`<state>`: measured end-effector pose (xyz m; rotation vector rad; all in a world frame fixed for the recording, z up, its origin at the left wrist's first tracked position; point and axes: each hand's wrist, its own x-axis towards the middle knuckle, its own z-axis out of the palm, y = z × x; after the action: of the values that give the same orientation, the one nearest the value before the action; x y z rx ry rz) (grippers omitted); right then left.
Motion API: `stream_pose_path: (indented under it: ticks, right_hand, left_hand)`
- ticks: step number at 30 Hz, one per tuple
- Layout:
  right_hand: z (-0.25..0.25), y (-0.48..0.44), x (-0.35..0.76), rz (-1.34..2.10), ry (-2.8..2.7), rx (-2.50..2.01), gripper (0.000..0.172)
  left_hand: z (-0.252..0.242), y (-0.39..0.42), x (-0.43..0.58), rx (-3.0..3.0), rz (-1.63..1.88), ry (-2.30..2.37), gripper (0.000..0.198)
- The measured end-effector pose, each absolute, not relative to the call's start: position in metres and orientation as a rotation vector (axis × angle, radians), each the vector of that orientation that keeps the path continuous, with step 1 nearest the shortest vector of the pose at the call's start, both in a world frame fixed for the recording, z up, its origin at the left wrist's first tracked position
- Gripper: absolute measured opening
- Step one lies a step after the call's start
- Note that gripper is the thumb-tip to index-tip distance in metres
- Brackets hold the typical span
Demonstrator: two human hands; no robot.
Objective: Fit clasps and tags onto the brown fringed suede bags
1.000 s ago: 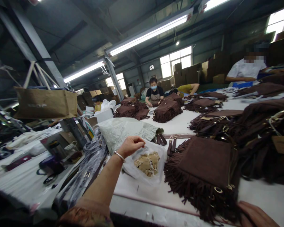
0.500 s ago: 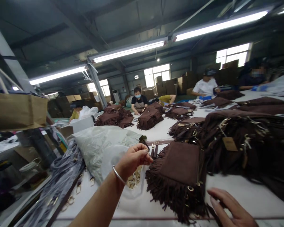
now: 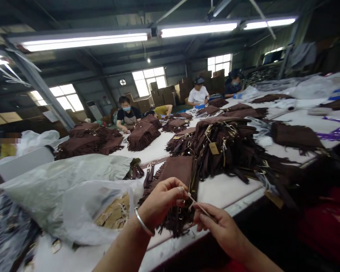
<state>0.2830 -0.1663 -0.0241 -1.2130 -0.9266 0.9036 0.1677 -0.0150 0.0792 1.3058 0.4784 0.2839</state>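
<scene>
Between my two hands stretches a thin pale string (image 3: 190,197). My left hand (image 3: 167,194), with a silver bangle at the wrist, pinches its upper end. The other end is held between the thumb and fingers of my right hand (image 3: 215,223). Both hands are above a dark brown fringed bag (image 3: 177,168), partly hidden behind them, with gold-coloured metal fittings. To the left lies an open clear plastic bag (image 3: 82,215) with several tan tags (image 3: 117,211) on pale strings inside. A leather strap with a metal clasp (image 3: 149,172) lies beside the fringed bag.
A tall pile of brown fringed bags (image 3: 223,139) with hanging tags stands to the right on the white table (image 3: 221,190). More piles (image 3: 143,134) lie farther back. A grey-green plastic sack (image 3: 56,177) is at left. Several co-workers sit across the table, one in a dark top (image 3: 126,115).
The view has swung to the right. My right hand has come up from the table edge to my left hand and now grips the string, which is drawn out between them.
</scene>
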Motion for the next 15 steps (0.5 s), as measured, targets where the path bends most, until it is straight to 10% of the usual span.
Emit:
stream_pose_path:
  ticks: [15]
  right_hand:
    - [-0.029, -0.208, 0.301, 1.212, -0.596, -0.837, 0.041]
  left_hand:
    - [0.022, -0.051, 0.19, 1.866, 0.672, 0.737, 0.028]
